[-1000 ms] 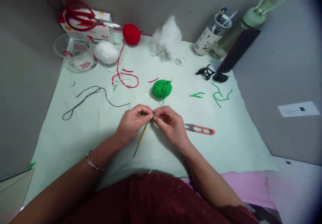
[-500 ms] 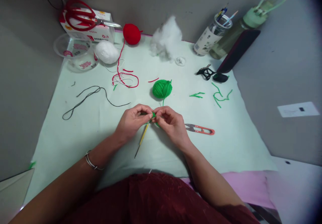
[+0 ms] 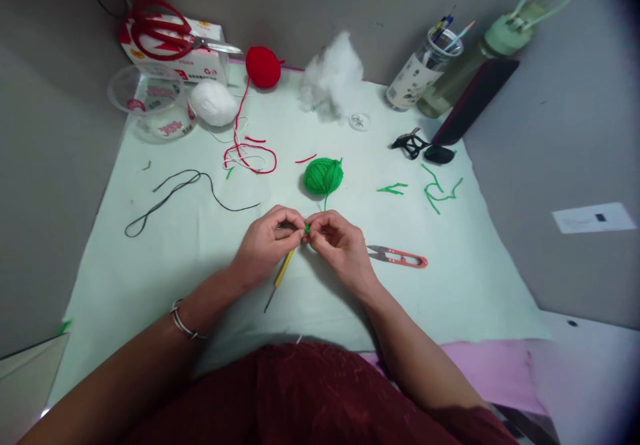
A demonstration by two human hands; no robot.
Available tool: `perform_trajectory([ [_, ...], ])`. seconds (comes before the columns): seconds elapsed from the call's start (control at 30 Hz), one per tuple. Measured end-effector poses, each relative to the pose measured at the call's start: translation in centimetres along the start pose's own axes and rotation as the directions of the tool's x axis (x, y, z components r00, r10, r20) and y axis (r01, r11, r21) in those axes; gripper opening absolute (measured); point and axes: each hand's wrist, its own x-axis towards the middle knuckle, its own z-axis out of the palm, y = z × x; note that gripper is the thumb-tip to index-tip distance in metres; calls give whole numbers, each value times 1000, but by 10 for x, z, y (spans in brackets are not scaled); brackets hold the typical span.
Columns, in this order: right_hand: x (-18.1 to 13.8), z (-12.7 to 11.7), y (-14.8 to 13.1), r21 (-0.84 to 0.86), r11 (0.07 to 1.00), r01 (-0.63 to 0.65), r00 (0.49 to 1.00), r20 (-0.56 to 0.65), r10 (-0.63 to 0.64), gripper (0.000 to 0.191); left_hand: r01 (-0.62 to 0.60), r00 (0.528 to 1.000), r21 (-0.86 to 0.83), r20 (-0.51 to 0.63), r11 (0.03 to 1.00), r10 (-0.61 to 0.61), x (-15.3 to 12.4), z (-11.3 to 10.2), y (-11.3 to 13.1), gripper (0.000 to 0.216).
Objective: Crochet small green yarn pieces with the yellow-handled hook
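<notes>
Green yarn piece [image 3: 307, 229], tiny, sits mid-bench [image 3: 150, 278], pinched between the fingertips of the left hand [image 3: 267, 235] and the right hand [image 3: 343, 239]. Below the left fingers a yellow-handled hook [image 3: 284, 268] slants toward the near edge; from where I stand I can't tell whether they grip it. A green strand [image 3: 326, 202] leads from behind the right hand to the green yarn ball [image 3: 323, 177], just beyond. To my mind, a tug on that strand could work loops loose or roll the ball, and a slackened pinch might let the hook slip out. Orange snips [image 3: 400, 257] lie just right of the right hand. Far left, red scissors [image 3: 165, 38] rest on a box [image 3: 210, 73] whose lettering seems to end in "OSH". I can't read the clear tub's [image 3: 150, 128] pink print or the far-right jar's [image 3: 407, 85] label.
</notes>
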Motion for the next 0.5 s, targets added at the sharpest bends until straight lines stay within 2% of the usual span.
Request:
perform_trajectory([
  [0.5,0,0,2,-6,1000,-27,1000,-1,27,13,46,999,10,-6,999,-46,1,0,4,14],
])
